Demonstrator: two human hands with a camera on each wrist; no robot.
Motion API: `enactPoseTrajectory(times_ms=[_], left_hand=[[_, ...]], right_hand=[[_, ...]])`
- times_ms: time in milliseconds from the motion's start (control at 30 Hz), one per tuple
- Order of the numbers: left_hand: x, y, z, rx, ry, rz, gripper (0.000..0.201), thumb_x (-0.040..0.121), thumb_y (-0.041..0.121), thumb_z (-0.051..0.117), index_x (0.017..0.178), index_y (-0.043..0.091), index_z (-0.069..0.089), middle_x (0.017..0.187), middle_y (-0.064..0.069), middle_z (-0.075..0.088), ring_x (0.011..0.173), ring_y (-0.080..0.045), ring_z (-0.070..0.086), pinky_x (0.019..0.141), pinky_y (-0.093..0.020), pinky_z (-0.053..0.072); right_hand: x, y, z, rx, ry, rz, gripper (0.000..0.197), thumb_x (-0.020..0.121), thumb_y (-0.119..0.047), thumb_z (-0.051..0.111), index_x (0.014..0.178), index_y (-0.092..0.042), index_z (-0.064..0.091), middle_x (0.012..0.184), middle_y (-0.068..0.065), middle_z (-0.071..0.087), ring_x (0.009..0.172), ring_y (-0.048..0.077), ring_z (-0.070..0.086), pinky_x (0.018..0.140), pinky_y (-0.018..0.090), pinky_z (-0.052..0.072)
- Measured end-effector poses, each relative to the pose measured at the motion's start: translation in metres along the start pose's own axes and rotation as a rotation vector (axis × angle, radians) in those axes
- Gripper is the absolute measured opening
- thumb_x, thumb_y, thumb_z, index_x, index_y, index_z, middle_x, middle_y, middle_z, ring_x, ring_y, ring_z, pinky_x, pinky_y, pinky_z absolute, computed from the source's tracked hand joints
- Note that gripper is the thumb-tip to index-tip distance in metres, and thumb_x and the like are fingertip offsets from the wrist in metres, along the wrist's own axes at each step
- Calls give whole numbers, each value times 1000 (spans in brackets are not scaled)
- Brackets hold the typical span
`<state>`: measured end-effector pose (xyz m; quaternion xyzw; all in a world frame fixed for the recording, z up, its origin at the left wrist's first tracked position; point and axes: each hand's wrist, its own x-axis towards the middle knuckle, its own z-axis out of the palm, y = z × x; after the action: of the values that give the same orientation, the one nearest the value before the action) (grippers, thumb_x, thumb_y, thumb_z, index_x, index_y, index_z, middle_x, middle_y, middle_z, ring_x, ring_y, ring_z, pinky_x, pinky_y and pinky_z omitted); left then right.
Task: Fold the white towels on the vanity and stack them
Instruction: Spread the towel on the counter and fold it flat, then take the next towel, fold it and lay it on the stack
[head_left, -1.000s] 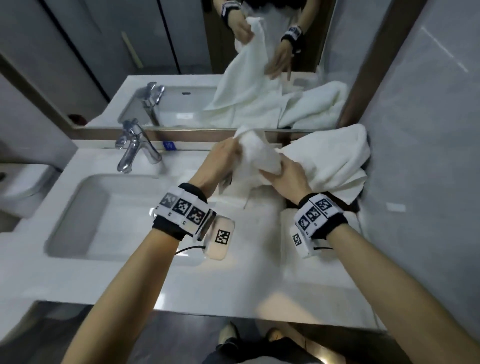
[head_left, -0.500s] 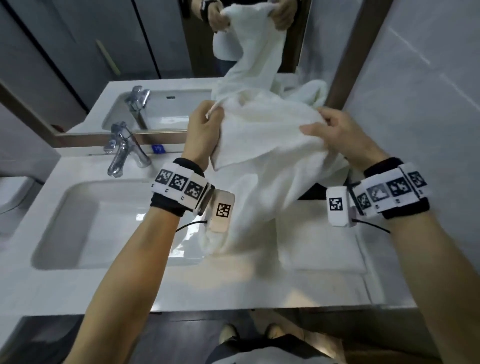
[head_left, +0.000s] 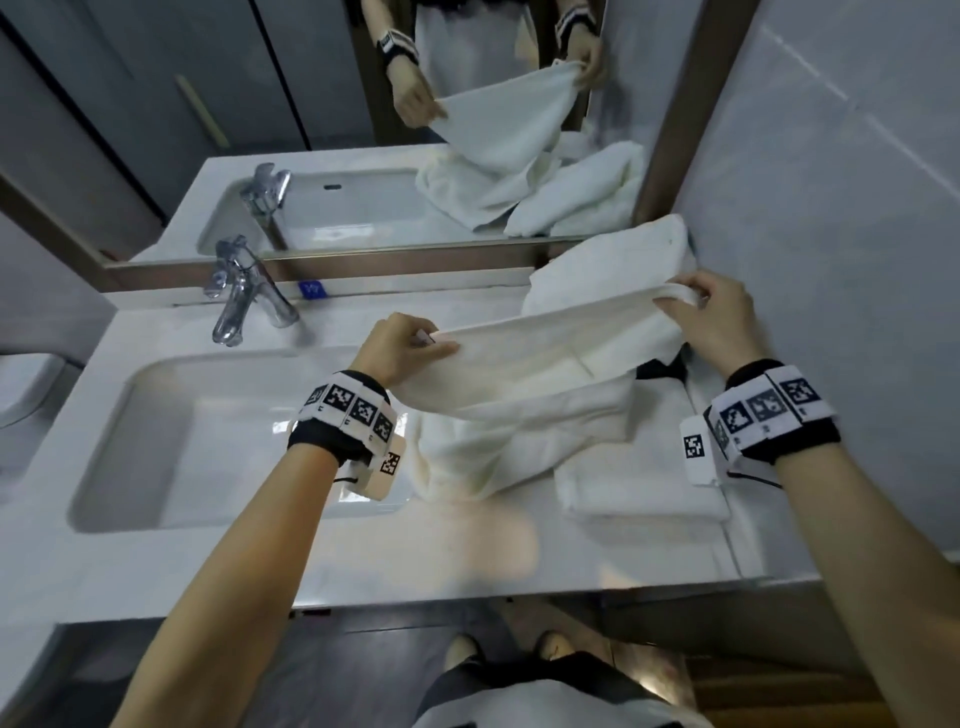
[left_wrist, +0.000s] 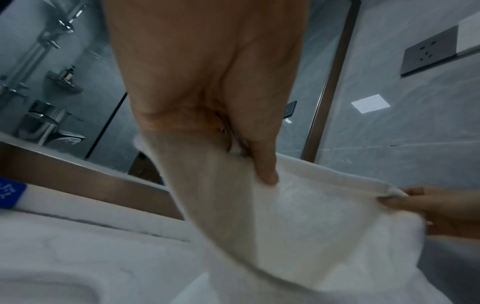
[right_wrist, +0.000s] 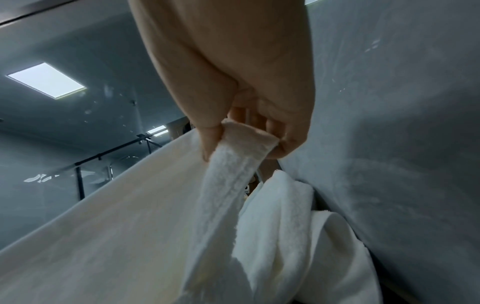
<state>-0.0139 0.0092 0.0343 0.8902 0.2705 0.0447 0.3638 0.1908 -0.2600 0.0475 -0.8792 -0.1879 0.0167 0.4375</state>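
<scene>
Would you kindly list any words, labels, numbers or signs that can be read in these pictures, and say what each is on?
No text can be read.
Blue label on the ledge behind the tap: white marks, too blurred.
Wristbands: black-and-white square codes only, no words.
Grey wall socket: no lettering visible.

Left hand and right hand raised apart, fingers pinching.

no readable text; the blue tag by the mirror is blurred.
</scene>
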Motion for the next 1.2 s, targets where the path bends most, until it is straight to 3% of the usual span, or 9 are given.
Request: enactPoseTrajectory(times_ms=[100, 200, 300, 433, 533, 633, 800, 1033, 1200], left_hand=[[-3, -2, 8, 14, -8, -32, 21, 95, 27, 51, 94, 8, 58, 90, -10, 59, 84, -26, 54, 69, -30, 42], [-4, 6, 16, -225, 98, -187, 13, 96, 17, 40, 107, 9, 44, 89, -10, 53, 76, -25, 51, 51, -26, 37], [-6, 13, 17, -549, 151, -277, 33, 91, 2, 34, 120, 15, 44, 77, -6, 49, 58, -19, 47, 45, -20, 41], [-9, 25, 15, -718, 59, -282, 37, 87, -1, 32, 99, 17, 62, 78, -8, 56, 63, -19, 53, 54, -27, 52], [-13, 27, 17, -423, -164, -230, 22, 95, 14, 40, 90, 17, 61, 89, -10, 61, 68, -17, 57, 52, -20, 53], [-16, 17, 29, 368, -504, -188, 42, 87, 44, 59, 122, 22, 54, 131, -8, 54, 113, -23, 55, 91, -35, 46], [-15, 30, 62, 127, -228, 299, 112, 67, 33, 82, 150, 15, 9, 155, -7, 18, 141, -23, 22, 115, -31, 22], [-9, 47, 69, 294, -84, 427, 40, 82, 5, 53, 118, 21, 60, 112, -2, 68, 104, -29, 60, 79, -35, 47], [1, 20, 37, -163, 252, 40, 28, 87, 10, 43, 104, -2, 61, 101, -24, 66, 93, -37, 61, 78, -40, 50]], right_hand=[[-1, 3, 6, -28, 9, 15, 27, 85, -24, 65, 105, -8, 64, 108, 15, 64, 89, 23, 55, 70, 22, 36], [-6, 6, 15, -9, 33, 74, 48, 82, -27, 67, 123, -9, 49, 128, 14, 45, 112, 28, 51, 98, 36, 41], [-15, 12, 23, -19, 6, 173, 62, 80, -33, 69, 127, -5, 39, 131, 14, 43, 116, 32, 49, 98, 38, 40], [-29, 22, 39, 5, -343, 322, 75, 79, -40, 71, 133, -4, 35, 131, 11, 52, 121, 29, 50, 102, 36, 40], [-39, 29, 52, -95, -427, 256, 59, 80, -27, 72, 125, -4, 43, 121, 11, 56, 116, 30, 52, 95, 36, 43], [-46, 29, 58, -43, -432, 85, 27, 83, -4, 63, 108, -4, 54, 110, 13, 61, 106, 28, 56, 85, 33, 44], [-56, 16, 59, -16, -617, -188, 29, 80, 12, 52, 92, -11, 64, 91, -3, 58, 92, 16, 51, 69, 2, 36], [-55, 20, 39, -12, -567, -134, 44, 76, 7, 62, 115, -12, 62, 101, 6, 58, 88, 15, 51, 68, 6, 38], [-39, 28, 11, 22, -246, 19, 46, 76, 12, 50, 111, -15, 63, 102, 8, 61, 86, 21, 55, 67, 14, 42]])
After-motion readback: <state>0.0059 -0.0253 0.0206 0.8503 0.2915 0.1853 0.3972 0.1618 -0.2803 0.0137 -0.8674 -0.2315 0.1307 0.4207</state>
